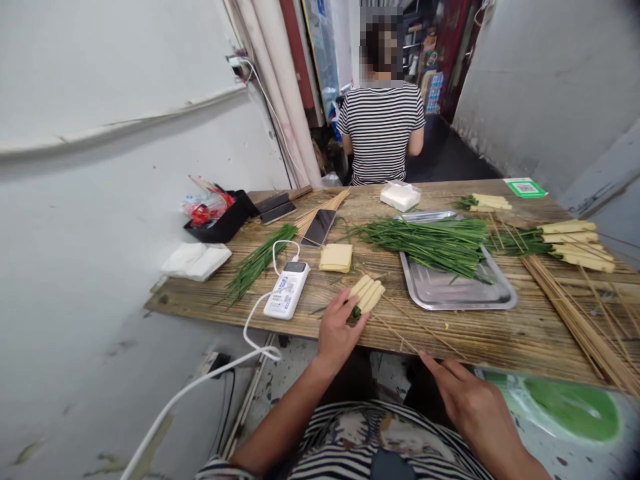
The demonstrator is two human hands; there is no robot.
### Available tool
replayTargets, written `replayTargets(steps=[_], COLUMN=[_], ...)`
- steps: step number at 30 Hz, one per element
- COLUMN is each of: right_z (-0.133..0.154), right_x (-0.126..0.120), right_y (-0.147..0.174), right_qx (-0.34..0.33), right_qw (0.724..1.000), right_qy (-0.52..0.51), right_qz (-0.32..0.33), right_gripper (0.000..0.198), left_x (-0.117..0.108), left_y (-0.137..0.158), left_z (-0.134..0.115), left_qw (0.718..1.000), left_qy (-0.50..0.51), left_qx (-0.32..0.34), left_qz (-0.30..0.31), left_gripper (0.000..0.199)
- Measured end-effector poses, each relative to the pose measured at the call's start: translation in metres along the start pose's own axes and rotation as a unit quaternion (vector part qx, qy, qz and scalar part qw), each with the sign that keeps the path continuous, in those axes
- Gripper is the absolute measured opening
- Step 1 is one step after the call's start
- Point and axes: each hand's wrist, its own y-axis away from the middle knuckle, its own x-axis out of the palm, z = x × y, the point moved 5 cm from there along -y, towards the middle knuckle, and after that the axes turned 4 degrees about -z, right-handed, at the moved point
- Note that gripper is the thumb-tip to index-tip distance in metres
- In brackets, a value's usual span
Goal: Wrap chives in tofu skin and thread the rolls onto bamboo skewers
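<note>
My left hand (341, 328) is closed around the lower end of a small row of pale yellow rolls (367, 293), which look like tofu skin rolled round green chives. The rolls lie side by side near the table's front edge. At that edge my right hand (467, 393) pinches the near end of a thin bamboo skewer (395, 332), which runs up toward the rolls. Another skewer lies beside it on the wood. Behind my left hand sits a stack of square yellow sheets (336, 257). Long green chives (425, 240) are heaped across a metal tray (457, 303).
Left on the wooden table (200, 300) are a cabled white power bank (287, 293), a phone (319, 227), more chives (263, 260) and a black box (220, 227). Finished-looking skewered rolls (575, 240) and bundled skewers (575, 313) lie right. A person (383, 133) in stripes is beyond the table.
</note>
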Motion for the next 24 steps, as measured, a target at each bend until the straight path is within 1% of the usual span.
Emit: replayTargets(steps=[8,12,16,24], right_z=[-0.0013,-0.0032,-0.0035,-0.0028], right_x=[-0.002,-0.0003,-0.001,-0.0049], right_y=[0.0028,0.003,0.0007,-0.0041], right_qx=[-0.004,0.0,0.006,-0.013], right_qw=[1.0,1.0,1.0,1.0], right_qy=[0.019,0.009,-0.001,0.006], right_qz=[-0.002,0.001,0.001,0.002], right_gripper=[0.04,0.04,0.039,0.039], left_x=[-0.0007,-0.001,-0.0006,-0.0014], left_y=[0.0005,0.0001,-0.0008,-0.0019], left_z=[-0.0006,-0.0007,-0.0015,-0.002], left_qw=[1.0,1.0,1.0,0.999], left_qy=[0.002,0.005,0.018,0.018], left_qx=[0.011,0.007,0.022,0.028], left_qz=[-0.01,-0.006,-0.004,-0.012], left_gripper=[0.024,0.025,0.022,0.021])
